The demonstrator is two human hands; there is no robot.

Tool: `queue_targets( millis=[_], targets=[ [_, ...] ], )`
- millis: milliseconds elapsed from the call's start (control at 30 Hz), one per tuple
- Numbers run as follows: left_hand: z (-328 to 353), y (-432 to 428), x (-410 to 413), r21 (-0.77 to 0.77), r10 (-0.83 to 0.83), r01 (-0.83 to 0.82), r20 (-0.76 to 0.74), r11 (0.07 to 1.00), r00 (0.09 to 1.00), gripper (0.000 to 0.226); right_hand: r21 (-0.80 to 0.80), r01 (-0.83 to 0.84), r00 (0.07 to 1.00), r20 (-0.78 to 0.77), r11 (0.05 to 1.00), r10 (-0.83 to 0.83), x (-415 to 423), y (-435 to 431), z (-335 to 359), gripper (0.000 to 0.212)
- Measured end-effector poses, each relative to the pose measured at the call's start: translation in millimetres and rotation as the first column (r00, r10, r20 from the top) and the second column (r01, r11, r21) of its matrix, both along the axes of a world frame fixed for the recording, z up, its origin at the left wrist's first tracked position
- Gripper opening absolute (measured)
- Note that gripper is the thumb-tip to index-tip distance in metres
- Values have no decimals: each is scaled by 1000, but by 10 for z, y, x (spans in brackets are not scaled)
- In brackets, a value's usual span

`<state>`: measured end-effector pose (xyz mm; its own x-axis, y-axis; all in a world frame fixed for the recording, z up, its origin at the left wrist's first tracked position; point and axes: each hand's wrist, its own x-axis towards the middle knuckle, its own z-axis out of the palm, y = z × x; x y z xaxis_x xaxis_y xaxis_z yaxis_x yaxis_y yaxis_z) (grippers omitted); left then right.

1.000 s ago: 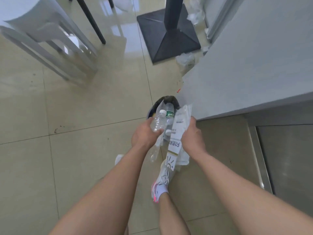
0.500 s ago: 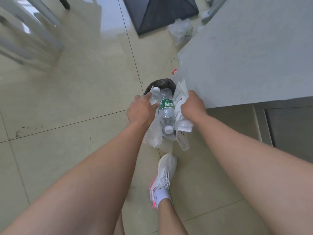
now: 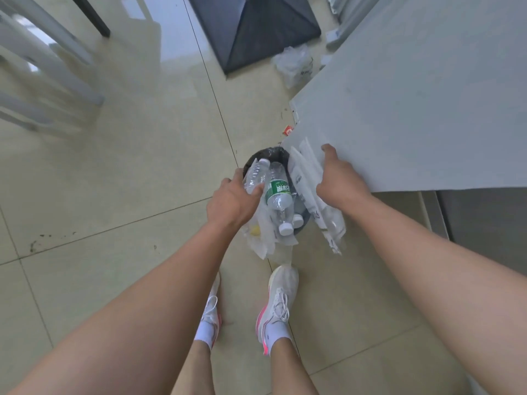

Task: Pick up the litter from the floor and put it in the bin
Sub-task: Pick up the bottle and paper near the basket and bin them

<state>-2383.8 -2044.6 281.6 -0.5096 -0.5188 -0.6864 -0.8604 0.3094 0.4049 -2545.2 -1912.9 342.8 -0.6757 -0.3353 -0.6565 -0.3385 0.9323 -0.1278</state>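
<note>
With your left hand (image 3: 232, 199) gripping a clear bottle (image 3: 255, 175) and your right hand (image 3: 338, 181) clutching plastic wrappers (image 3: 309, 181) over the small, crowded bin (image 3: 272, 155), releasing carelessly may spill litter beside the bin.

Floor tiles (image 3: 119, 166): pale beige, glossy, thin dark joints, a few dark specks.
Bin (image 3: 271, 155): black liner.
Bottle (image 3: 278, 195): clear, green label with white lettering, white cap.
Second bottle (image 3: 255, 175): clear, white cap.
Wrappers (image 3: 310, 178): white and see-through, small dark print.
Tabletop (image 3: 413, 109): light grey.
Stand base (image 3: 256, 27): dark grey.
Shoes (image 3: 281, 303): white, pink edging; socks white.
Scrap (image 3: 287, 130): red.
</note>
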Motion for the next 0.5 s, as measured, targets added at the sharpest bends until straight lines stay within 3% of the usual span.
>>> queue_targets(
  millis=[167, 300, 367, 500],
  targets=[
    [118, -94, -68, 105, -3, 6, -36, 994, 999, 63, -87, -21, 993, -121, 996, 10, 51, -93, 78, 70],
    [91, -107, -133, 165, 20, -13, -40, 986, 999, 62, -136, -51, 994, 90, 989, 63, 293, -171, -79, 69],
    [49, -102, -127, 120, 58, -49, -71, 992, 996, 53, -144, -27, 986, 162, 989, 51, 390, -141, -158, 73],
    [-5, -96, -23, 27, 192, -190, -127, 981, 973, 31, -103, -30, 992, 120, 994, 42, 456, -27, -313, 69]
  ],
)
